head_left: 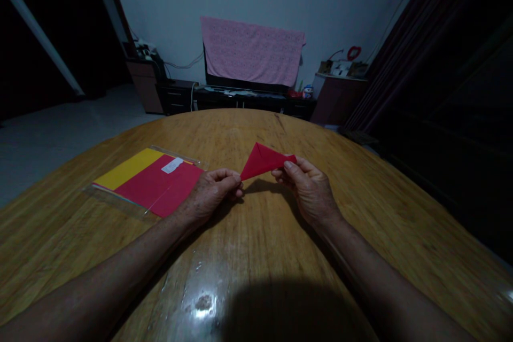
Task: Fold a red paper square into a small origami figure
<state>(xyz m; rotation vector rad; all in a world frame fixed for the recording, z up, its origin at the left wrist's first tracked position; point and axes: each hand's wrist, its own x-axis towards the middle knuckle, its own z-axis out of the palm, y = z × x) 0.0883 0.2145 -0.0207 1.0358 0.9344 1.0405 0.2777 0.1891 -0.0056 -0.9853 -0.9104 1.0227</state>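
Hands on folded red paper, white label unreadable

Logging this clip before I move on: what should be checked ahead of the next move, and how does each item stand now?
1. Left hand pinching the folded red paper at one end: ok.
2. Right hand pinching its other end: ok.
3. Paper held up off the wooden table: ok, it seems so from the shadow below.
4. Fold edges lined up: cannot tell, too small and dim.
5. Packet of coloured paper in a clear sleeve apart from the folded paper: ok.
6. Light on the hands: not ok, the scene is dim.
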